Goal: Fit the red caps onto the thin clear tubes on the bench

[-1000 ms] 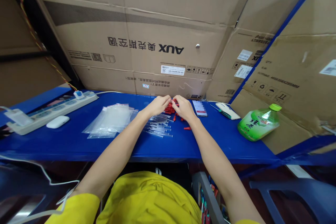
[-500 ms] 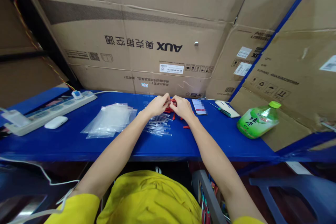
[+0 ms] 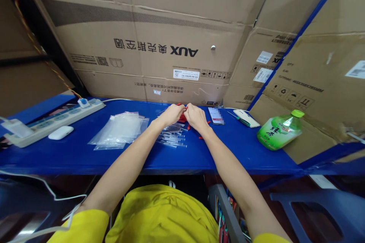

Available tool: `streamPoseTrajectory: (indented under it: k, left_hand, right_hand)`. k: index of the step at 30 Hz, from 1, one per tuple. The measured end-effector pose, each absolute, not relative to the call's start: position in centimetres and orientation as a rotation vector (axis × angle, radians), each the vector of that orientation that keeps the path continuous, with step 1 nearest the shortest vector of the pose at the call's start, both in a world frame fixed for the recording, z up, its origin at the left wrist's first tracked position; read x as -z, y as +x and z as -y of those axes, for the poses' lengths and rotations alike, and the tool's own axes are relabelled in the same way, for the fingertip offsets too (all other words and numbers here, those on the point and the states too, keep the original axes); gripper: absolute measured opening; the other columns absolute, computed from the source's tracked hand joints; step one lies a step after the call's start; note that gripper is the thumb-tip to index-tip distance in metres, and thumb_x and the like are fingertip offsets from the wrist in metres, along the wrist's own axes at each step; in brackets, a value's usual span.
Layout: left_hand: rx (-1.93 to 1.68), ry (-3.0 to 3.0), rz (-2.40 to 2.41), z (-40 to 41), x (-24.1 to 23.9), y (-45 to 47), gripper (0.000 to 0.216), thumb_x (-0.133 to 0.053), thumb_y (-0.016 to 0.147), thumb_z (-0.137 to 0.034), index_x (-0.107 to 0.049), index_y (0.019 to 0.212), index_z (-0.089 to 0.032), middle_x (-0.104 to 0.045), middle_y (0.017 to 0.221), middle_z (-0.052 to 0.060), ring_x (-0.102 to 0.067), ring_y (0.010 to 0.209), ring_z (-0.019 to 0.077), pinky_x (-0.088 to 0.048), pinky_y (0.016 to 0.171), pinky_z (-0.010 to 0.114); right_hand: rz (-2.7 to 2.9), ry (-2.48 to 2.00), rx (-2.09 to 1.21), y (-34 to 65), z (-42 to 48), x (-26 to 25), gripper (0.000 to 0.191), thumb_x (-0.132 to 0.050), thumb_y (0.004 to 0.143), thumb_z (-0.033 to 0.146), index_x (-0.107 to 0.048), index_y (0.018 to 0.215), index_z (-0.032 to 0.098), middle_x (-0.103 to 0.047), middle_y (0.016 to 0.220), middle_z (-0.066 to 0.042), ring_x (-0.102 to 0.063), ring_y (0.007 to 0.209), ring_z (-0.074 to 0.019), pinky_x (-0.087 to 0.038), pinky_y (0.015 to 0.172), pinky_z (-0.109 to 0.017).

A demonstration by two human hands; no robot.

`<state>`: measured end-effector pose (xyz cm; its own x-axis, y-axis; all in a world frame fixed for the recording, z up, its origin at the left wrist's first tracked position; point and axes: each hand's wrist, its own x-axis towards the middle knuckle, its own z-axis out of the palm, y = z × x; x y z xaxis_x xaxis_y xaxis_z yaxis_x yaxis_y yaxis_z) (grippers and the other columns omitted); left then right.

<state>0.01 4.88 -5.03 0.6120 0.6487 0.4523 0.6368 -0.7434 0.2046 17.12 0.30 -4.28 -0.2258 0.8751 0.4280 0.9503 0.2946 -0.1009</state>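
Note:
My left hand (image 3: 173, 114) and my right hand (image 3: 196, 116) meet at the fingertips above the far part of the blue table, both closed in a pinch. A small red piece (image 3: 186, 108) shows between the fingertips, at my right hand; what my left fingers grip is hidden. Beneath and behind the hands lies a pile of red pieces (image 3: 181, 118), partly covered by them. Clear thin tubes (image 3: 172, 138) are spread just in front of my left hand. A loose red piece (image 3: 200, 137) rests by my right wrist.
Clear zip bags (image 3: 121, 131) lie in a stack at left, near a white case (image 3: 61, 132) and a power strip (image 3: 62, 119). On the right are a phone (image 3: 216, 115), a green-handled tool (image 3: 243, 121) and a green bottle (image 3: 281, 131). Cardboard (image 3: 171, 15) walls the back.
My right hand has turned slightly, knuckles more upward, and the fingertips have drawn closer together. Less of the red piece shows between them. The things on the table lie as before.

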Motion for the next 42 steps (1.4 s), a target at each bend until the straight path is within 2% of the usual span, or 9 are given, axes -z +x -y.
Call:
streamPoseTrajectory:
  k: [5,8,11,18,30,36,39,40,42]
  left_hand:
    - [-0.851,2.777,-1.108,-4.0,4.2,0.1,0.035,-0.037,0.109,-0.029,-0.064,0.090,-0.017,-0.071,0.082,0.010,-0.066,0.072,0.0208,-0.038,0.067,0.029]
    - [-0.832,2.739,-1.164,-3.9,4.0,-0.3,0.032,-0.039,0.108,-0.028,-0.064,0.091,-0.018,-0.069,0.077,0.008,-0.064,0.069,0.0207,-0.036,0.065,0.029]
    - [-0.811,2.708,-1.181,-4.0,4.1,-0.6,0.031,-0.040,0.107,-0.030,-0.063,0.091,-0.019,-0.068,0.075,0.007,-0.062,0.067,0.0207,-0.034,0.065,0.030]
    - [-0.921,2.569,-1.055,-3.8,3.5,0.0,0.037,-0.036,0.109,-0.036,-0.054,0.079,-0.020,-0.059,0.067,0.001,-0.051,0.059,0.0159,-0.033,0.064,0.028]
    - [-1.042,2.468,-1.109,-3.6,3.1,1.4,0.037,-0.036,0.108,-0.035,-0.053,0.079,-0.020,-0.058,0.068,0.001,-0.050,0.064,0.0158,-0.036,0.068,0.028]
    - [-1.093,2.402,-1.054,-3.7,3.3,1.3,0.037,-0.037,0.108,-0.039,-0.055,0.082,-0.020,-0.058,0.069,0.001,-0.053,0.067,0.0161,-0.039,0.070,0.028]
    - [-1.177,2.223,-0.977,-3.7,3.6,1.3,0.041,-0.036,0.109,-0.043,-0.059,0.086,-0.018,-0.062,0.074,0.002,-0.057,0.072,0.0159,-0.045,0.073,0.027]
    - [-1.234,2.142,-0.955,-3.8,3.6,1.4,0.041,-0.036,0.109,-0.044,-0.061,0.089,-0.018,-0.065,0.080,0.003,-0.060,0.078,0.0162,-0.047,0.077,0.028]
    - [-1.383,1.994,-0.955,-3.9,3.8,1.7,0.040,-0.041,0.108,-0.045,-0.067,0.096,-0.017,-0.069,0.105,0.008,-0.064,0.100,0.0182,-0.050,0.091,0.030]
  right_hand:
    - [2.150,-1.499,0.219,18.4,-1.1,4.7,0.023,-0.039,0.105,0.023,-0.061,0.113,0.019,-0.075,0.109,-0.011,-0.068,0.101,-0.0238,-0.039,0.076,-0.029]
    - [2.196,-1.347,0.115,19.5,-1.8,5.0,0.029,-0.033,0.109,0.026,-0.060,0.120,0.021,-0.076,0.111,-0.009,-0.069,0.099,-0.0225,-0.041,0.078,-0.029]
    - [2.226,-1.278,0.087,20.2,-2.1,5.0,0.032,-0.032,0.111,0.031,-0.061,0.120,0.023,-0.076,0.111,-0.007,-0.069,0.097,-0.0220,-0.041,0.078,-0.029]
    - [2.048,-1.394,0.212,19.5,-1.7,4.3,0.031,-0.034,0.111,0.031,-0.064,0.108,0.023,-0.075,0.100,-0.008,-0.067,0.094,-0.0226,-0.038,0.077,-0.029]
    - [1.793,-1.461,0.163,18.3,-2.2,4.3,0.037,-0.030,0.111,0.029,-0.065,0.107,0.019,-0.075,0.098,-0.011,-0.068,0.092,-0.0228,-0.041,0.082,-0.029]
    - [1.677,-1.360,-0.080,17.8,-2.1,4.1,0.040,-0.031,0.110,0.037,-0.067,0.105,0.019,-0.075,0.099,-0.010,-0.069,0.095,-0.0216,-0.046,0.085,-0.030]
    - [1.579,-1.185,-0.398,17.4,-2.3,4.3,0.043,-0.038,0.107,0.050,-0.066,0.113,0.020,-0.073,0.099,-0.007,-0.066,0.085,-0.0185,-0.051,0.074,-0.028]
    - [1.543,-1.121,-0.515,17.2,-2.4,4.4,0.045,-0.041,0.104,0.055,-0.065,0.118,0.020,-0.072,0.099,-0.006,-0.064,0.080,-0.0173,-0.051,0.068,-0.027]
    - [1.495,-1.017,-0.693,16.7,-2.4,4.7,0.052,-0.048,0.099,0.063,-0.061,0.128,0.022,-0.071,0.100,-0.005,-0.061,0.074,-0.0158,-0.049,0.059,-0.025]
